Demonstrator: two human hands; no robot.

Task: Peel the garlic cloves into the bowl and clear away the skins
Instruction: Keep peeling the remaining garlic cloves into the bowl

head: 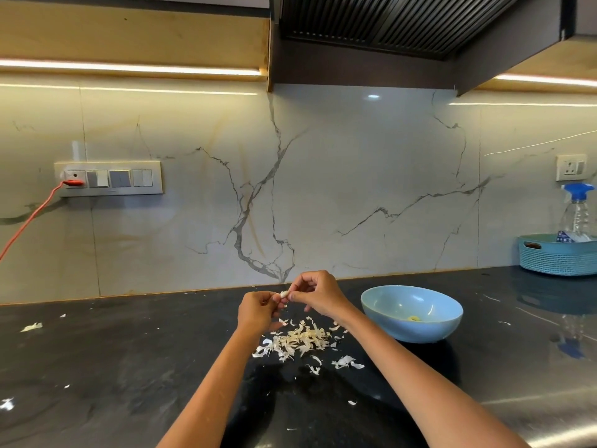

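A small white garlic clove (284, 294) is pinched between the fingertips of both hands above the black counter. My left hand (256, 310) grips it from the left, my right hand (315, 294) from the right. Right below the hands lies a pile of papery garlic skins (300, 342), with loose flakes scattered around it. A light blue bowl (447, 321) stands to the right of the hands, close to my right forearm. Something small and yellowish lies at the bottom of the bowl; what it is I cannot tell.
A teal basket (552, 258) holding a spray bottle (578, 211) stands at the back right by the wall. A switch panel (108, 179) with a red cord plugged in is on the left wall. Stray skin flakes (32, 327) lie far left on the counter.
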